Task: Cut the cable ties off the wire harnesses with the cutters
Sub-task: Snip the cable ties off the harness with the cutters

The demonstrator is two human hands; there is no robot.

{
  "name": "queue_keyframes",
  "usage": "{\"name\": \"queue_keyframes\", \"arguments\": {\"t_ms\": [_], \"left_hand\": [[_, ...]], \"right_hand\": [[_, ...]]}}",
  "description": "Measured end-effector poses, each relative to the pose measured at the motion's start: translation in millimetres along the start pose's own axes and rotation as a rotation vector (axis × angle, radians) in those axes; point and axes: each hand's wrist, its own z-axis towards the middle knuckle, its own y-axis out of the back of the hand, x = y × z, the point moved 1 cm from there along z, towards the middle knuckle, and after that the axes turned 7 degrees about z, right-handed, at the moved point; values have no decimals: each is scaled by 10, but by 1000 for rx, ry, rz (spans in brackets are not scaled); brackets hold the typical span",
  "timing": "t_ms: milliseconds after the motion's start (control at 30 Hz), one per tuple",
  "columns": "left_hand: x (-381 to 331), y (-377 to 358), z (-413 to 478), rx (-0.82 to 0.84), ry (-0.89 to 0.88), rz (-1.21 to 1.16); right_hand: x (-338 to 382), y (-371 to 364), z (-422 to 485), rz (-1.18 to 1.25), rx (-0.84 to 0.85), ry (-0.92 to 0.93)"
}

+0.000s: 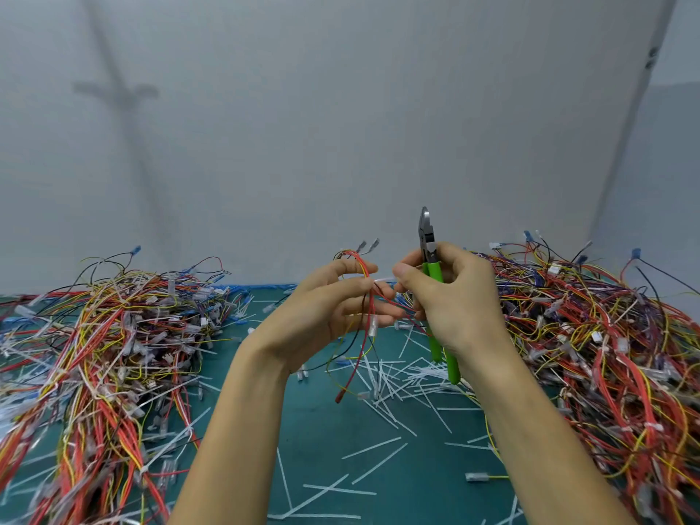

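Holding one small bunch of wires up in the air, the left hand (pixel 333 308) has its fingers closed around a wire harness (pixel 365 320) of red, yellow and black wires. The right hand (pixel 450 301) is closed around the green handles of the cutters (pixel 432 267), and the metal tip points straight up, away from the wires. The thumb and first finger of that hand also pinch a thin white cable tie (pixel 384 279) that sticks out sideways from the bunch. I cannot tell if this tie is already cut or only being pulled. Lots of white cut ties (pixel 394 377) lie scattered on the green surface (pixel 325 441) in the middle, so it looks like many ties have come off by now. A big pile of wires (pixel 102 342) sits on the left side, and another big pile (pixel 606 342) sits on the right side. Some white ties show in both piles, so I cannot say which pile is done and which is waiting. My guess is the job is somewhere in the middle, with plenty of bunches left. This one bunch looks nearly finished once the pinched tie comes free.
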Motion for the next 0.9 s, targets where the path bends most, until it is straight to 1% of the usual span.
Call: {"name": "queue_keyframes", "arguments": {"t_ms": [100, 233, 367, 467, 533, 600, 667, 767, 833, 900], "left_hand": [[-2, 39, -27, 39, -28, 5], [18, 36, 2, -74, -67, 99], [31, 55, 23, -193, -73, 122], [23, 82, 27, -243, -70, 145], [14, 87, 28, -272, -77, 149], [5, 83, 32, -310, -88, 128], [-2, 75, 34, -343, -100, 104], [-10, 70, 33, -371, -121, 79], [-16, 71, 32, -380, -129, 79], [-22, 69, 29, -379, -129, 99]], "right_hand": [[16, 25, 7, 30, 5, -14], [29, 14, -8, 33, 13, -32], [61, 8, -18, 50, 22, -45], [71, 22, -8, 67, 19, -64], [61, 32, 4, 71, 16, -108], [42, 44, 17, 57, 56, -176], [30, 59, 21, -30, 150, -240], [52, 76, -18, -257, 314, -276], [66, 57, -58, -396, 377, -240], [74, 20, -81, -478, 385, -169]]}}
